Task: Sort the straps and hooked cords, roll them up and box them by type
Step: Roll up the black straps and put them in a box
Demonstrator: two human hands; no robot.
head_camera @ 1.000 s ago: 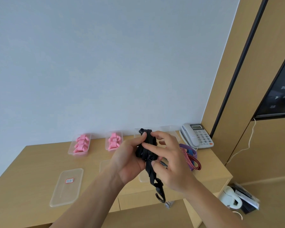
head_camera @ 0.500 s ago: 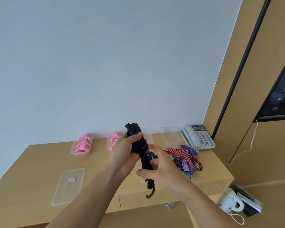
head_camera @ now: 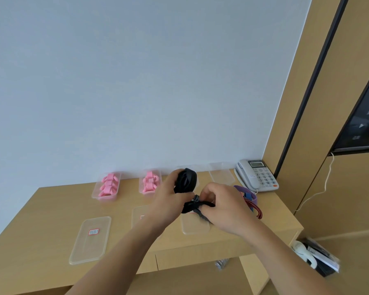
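My left hand (head_camera: 170, 201) grips a rolled bundle of black hooked cord (head_camera: 186, 179) above the wooden desk (head_camera: 51, 209). My right hand (head_camera: 222, 209) pinches the cord's loose black end beside the roll; its hook is hidden under the fingers. Two clear boxes at the back hold rolled pink straps (head_camera: 108, 185) and more pink straps (head_camera: 149, 182). An empty clear box (head_camera: 221, 174) stands further right. A pile of red-striped, blue and purple cords (head_camera: 249, 198) lies behind my right hand.
Three clear lids lie on the desk's front half: one lid (head_camera: 91, 239) at the left, a second lid (head_camera: 140, 216) under my left forearm, a third lid (head_camera: 195, 226) under my hands. A white telephone (head_camera: 256, 174) sits at the back right. A kettle (head_camera: 303, 252) stands on the floor.
The dangling end of the black cord with its hook has been drawn up and across to the right; my right hand has risen from below the roll to beside it.
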